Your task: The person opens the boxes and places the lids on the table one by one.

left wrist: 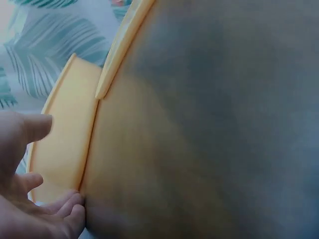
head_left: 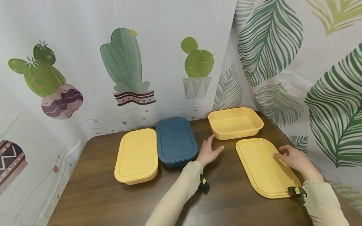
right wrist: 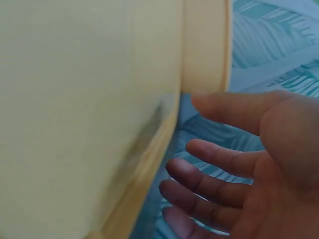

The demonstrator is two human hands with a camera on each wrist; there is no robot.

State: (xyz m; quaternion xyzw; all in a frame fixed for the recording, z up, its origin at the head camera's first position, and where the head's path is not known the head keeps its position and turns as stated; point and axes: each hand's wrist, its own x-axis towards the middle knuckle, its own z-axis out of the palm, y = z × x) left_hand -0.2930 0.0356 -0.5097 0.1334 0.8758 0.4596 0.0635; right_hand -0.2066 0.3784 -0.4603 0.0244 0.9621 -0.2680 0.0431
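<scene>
Lid lies left of our nearer right hand in the head view, long axis running away; beyond sits the tub, by our left hand, then blue box and yellow box leftward. Left wrist view: our hand, slack, empty, seemingly touches the tub. Right wrist view: our relaxed hand holds nothing beside the lid.

Cactus backdrop, leafy backdrop, brown wooden table.
</scene>
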